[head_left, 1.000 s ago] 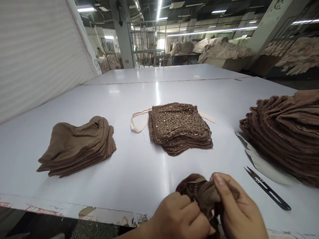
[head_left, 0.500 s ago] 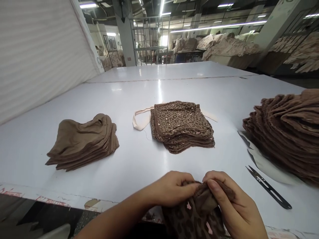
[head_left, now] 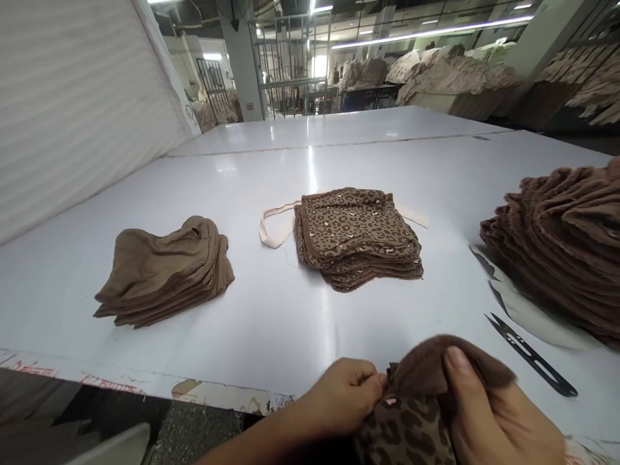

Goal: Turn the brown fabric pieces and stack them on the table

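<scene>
A leopard-print fabric piece (head_left: 407, 426) with a plain brown fuzzy side hangs between my hands at the table's near edge. My left hand (head_left: 346, 397) is closed, pinching its edge between thumb and fingers. My right hand (head_left: 498, 413) grips a brown flap that is folded up and over, thumb on top. Beyond them lies a stack of leopard-print fabric pieces (head_left: 358, 226), with a pale cloth strip (head_left: 276, 236) running out from under it on both sides. Thread snips (head_left: 530, 355) lie on the table to the right of my right hand. The fabric's lower part is cut off by the frame.
The white table (head_left: 252, 349) stretches far back. A stack of plain brown pieces (head_left: 159, 265) lies left; a tall pile of fuzzy brown fabric (head_left: 562, 245) stands right, on pale paper (head_left: 523, 310). A white quilted sheet (head_left: 87, 97) slants along the left. Heaped cloth (head_left: 460, 77) fills the background.
My right hand has moved right and slightly down, drawing out a brown flap that now shows wide. My left hand has lowered a little. The view has shifted slightly.
</scene>
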{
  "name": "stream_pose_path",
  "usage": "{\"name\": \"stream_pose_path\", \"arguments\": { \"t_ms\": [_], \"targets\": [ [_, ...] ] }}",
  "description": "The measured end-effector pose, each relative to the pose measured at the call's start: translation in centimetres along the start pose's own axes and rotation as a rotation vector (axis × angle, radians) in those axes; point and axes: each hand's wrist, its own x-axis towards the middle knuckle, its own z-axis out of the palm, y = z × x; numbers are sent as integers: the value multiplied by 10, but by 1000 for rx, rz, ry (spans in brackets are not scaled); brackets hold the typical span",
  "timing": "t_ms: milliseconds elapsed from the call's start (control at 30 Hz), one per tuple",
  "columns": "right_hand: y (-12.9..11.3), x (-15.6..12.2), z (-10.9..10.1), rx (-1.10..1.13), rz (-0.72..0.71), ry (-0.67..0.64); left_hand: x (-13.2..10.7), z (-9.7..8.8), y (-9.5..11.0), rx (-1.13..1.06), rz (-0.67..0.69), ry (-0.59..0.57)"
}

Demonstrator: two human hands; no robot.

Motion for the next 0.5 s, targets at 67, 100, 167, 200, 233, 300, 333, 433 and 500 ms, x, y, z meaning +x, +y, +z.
{"name": "stream_pose_path", "arguments": {
  "t_ms": [67, 100, 167, 200, 233, 300, 333, 433, 500],
  "targets": [
    [6, 9, 2, 40, 171, -66, -10, -10, 14, 142, 119, 219],
    [8, 13, 3, 83, 217, -98, -14, -15, 22, 276, 259, 379],
    [8, 17, 5, 172, 272, -115, -22, -18, 36, 534, 592, 542],
    [7, 17, 6, 218, 292, -120, -25, -17, 40, 661, 744, 584],
    [6, 16, 7, 270, 314, -138, -25, -14, 42, 766, 842, 603],
    [6, 13, 9, 389, 356, -188, -24, -7, 38, 926, 909, 630],
    [6, 12, 9, 436, 370, -200, -22, -4, 33, 967, 927, 600],
    [7, 16, 11, 482, 397, -162, -17, 1, 18, 969, 1082, 365],
    [5, 23, 13, 500, 425, -137, -17, 1, 11, 937, 1193, 218]
  ]
}}
